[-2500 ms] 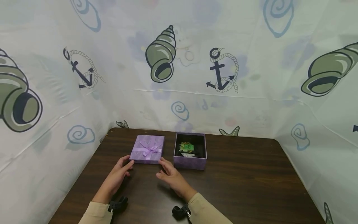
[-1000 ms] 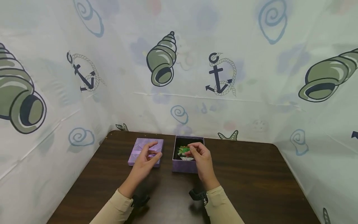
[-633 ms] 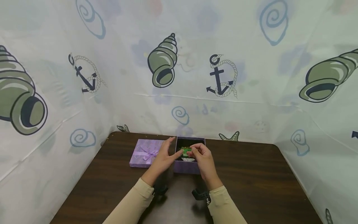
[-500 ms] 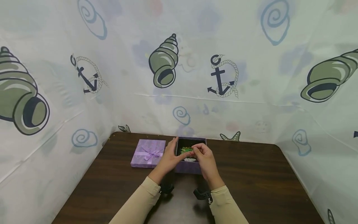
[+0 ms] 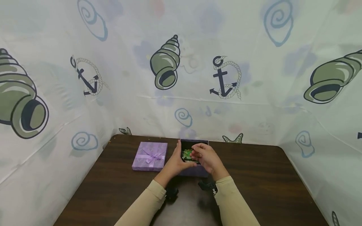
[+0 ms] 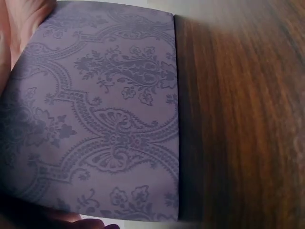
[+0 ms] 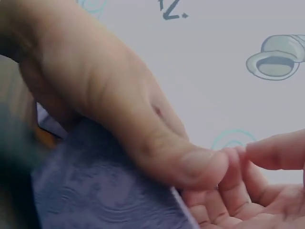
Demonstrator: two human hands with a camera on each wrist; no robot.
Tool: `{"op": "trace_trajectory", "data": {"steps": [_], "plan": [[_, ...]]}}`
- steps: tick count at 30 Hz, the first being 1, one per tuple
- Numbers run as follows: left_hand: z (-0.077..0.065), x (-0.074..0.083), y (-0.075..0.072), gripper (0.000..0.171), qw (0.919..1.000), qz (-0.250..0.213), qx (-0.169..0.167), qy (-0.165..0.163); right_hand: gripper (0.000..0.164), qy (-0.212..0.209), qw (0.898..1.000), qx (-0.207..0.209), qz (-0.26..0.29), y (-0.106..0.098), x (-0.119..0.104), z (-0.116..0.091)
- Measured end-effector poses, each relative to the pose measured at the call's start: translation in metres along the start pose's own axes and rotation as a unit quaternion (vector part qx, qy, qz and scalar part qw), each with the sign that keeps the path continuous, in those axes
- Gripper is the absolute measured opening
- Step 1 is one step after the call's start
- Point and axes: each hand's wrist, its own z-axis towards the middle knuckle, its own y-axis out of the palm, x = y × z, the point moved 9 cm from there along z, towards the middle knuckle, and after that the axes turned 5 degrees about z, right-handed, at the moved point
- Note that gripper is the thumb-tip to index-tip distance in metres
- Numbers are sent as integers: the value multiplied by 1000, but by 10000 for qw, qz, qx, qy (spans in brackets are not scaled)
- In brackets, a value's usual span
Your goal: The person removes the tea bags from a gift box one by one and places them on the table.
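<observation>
An uncovered purple box (image 5: 195, 171) with a dark inside stands at the back of the table, green-wrapped packets (image 5: 186, 154) inside it. My left hand (image 5: 173, 164) holds its left front corner, fingers along the left wall, thumb across the front. The left wrist view is filled by the box's patterned wall (image 6: 114, 105). My right hand (image 5: 208, 157) is over the box opening, fingers loosely curled close to the packets. In the right wrist view nothing shows between the right hand's fingers (image 7: 233, 176), which are near the left thumb (image 7: 200, 164); the box (image 7: 105, 191) hides part of the scene.
Left of the box lies its purple lid (image 5: 147, 156), with a lilac ribbon bow on top. The dark wood table (image 5: 263, 185) extends to the right and front. A white cloth printed with shells and anchors (image 5: 198, 116) encloses the back and sides.
My left hand has moved right from the lid to the box's left side. My right hand left the lid earlier, went over the box, and has now turned its palm more upward above the packets.
</observation>
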Motion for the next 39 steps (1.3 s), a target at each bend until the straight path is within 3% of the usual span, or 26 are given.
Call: {"op": "trace_trajectory", "data": {"steps": [8,12,15,17,21,25,31,37,39], "plan": [[-3,3,7,152,9997,-139,-219,-18,25,409,9889,-503,-1340,1,-15,27],[-4,4,7,150,9997,-106,-234,-54,29,461,9635,-818,-2507,-1,-21,41],[-4,3,6,149,9997,-123,-213,-71,33,469,9441,-1072,-3084,-2,-19,49],[-5,1,6,147,9996,-141,-228,-104,35,584,9391,-1209,-3164,-3,-15,53],[-7,-3,4,144,9994,-213,-240,-160,38,980,9424,-1397,-2876,-4,-9,57],[-7,-4,2,142,9992,-275,-226,-197,43,1291,9370,-1620,-2813,-1,-6,58],[-6,-5,0,144,9991,-302,-227,-198,61,1694,9042,-1979,-3385,7,0,57],[-5,-6,2,145,9988,-340,-254,-260,67,2069,8660,-2114,-4031,11,11,59],[-6,-8,2,144,9986,-329,-262,-326,69,2147,8585,-2221,-4095,14,15,59]]}}
